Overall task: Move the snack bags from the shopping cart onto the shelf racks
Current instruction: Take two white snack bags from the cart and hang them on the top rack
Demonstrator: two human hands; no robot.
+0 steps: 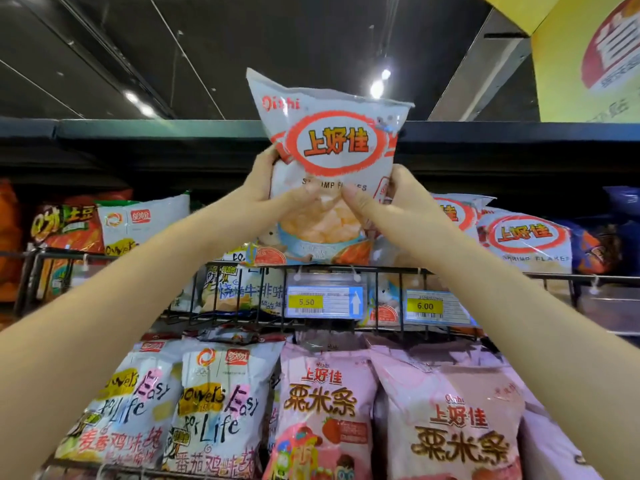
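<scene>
Right now I hold one shrimp flakes bag upright in both hands, above the front rail of the upper wire rack. My left hand grips its left edge and my right hand its right edge. Each thumb presses on the front and the fingers curl behind.

The bag's bottom edge sits close over the rail; whether it touches the wire I cannot tell. Its top corner reaches up past the dark shelf board in my view. Under that board runs a dark open band, above the bags lying in the rack.

My bag stands in the gap between a white chip bag on the left and the same shrimp flakes on the right. There I count two: a near shelved bag, partly behind my right wrist, and a far shelved bag beside it.

Two price tags hang from the rail, a 5.50 tag and a 6.00 tag.

On the rack below I count two white bags lettered Easy Life, the left Easy Life bag and the right Easy Life bag. Next to them are two pink ones, the left pink bag and the right pink bag, all packed edge to edge.
</scene>
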